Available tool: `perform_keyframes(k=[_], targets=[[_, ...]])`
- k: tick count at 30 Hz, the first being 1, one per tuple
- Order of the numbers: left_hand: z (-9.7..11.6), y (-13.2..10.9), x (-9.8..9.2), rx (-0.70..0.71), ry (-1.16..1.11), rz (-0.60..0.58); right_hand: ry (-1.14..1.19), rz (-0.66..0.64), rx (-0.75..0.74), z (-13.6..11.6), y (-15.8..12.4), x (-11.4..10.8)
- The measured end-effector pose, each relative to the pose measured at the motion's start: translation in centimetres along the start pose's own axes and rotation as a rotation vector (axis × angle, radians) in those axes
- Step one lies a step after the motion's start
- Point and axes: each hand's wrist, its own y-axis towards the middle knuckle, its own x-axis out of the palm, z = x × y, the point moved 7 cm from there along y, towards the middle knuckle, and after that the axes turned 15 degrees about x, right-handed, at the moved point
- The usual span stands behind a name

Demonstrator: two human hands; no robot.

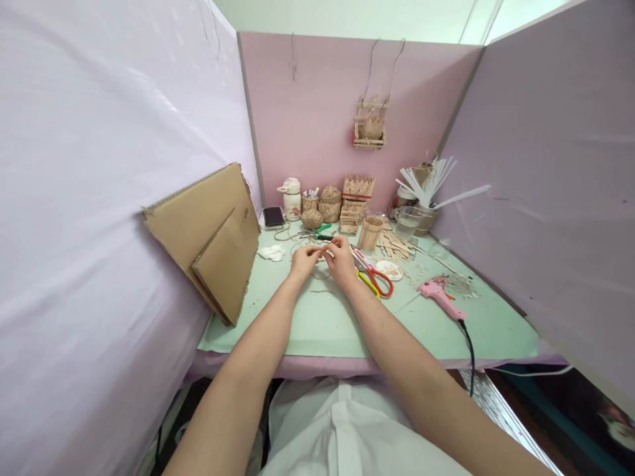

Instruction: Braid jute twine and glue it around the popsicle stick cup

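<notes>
My left hand (305, 258) and my right hand (340, 255) meet over the middle of the table, fingertips pinched together. Between them they hold a thin piece of twine (321, 274), part of which curves below the fingers; their fingertips cover the rest. A short cut strand lies nearer to me on the table. Just beyond the hands are green-handled pliers (323, 237). To the right of my right hand lie scissors with red handles (381, 282), beside a yellow-handled tool (368, 284). The ball of twine (311, 219) sits farther back.
Cardboard sheets (218, 244) lean at the left. A popsicle-stick cup (370, 233), loose wooden sticks (394, 244) and a small white dish (389, 270) are to the right. A pink glue gun (442, 297) trails its cord over the front edge. A water cup (407, 223) stands behind.
</notes>
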Motion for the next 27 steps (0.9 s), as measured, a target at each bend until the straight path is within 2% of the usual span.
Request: perform_keyframes(k=[9,15,19,27], targets=[[-0.9,0.4,-0.2,0.052,0.098,-0.019,0.26,-0.052,0.142,1.2,0.3,0.8],[-0.2,0.1,0.3,0.061,0.164,-0.083,0.497,-0.081,0.431,3.9,0.8,1.6],[0.4,-0.1,1.0,0.071,0.162,-0.135,0.629,-0.096,0.553,4.9,0.7,2.0],[-0.3,-0.2,1.1,0.08,0.168,-0.138,0.697,-0.089,0.6,4.8,0.5,1.9]])
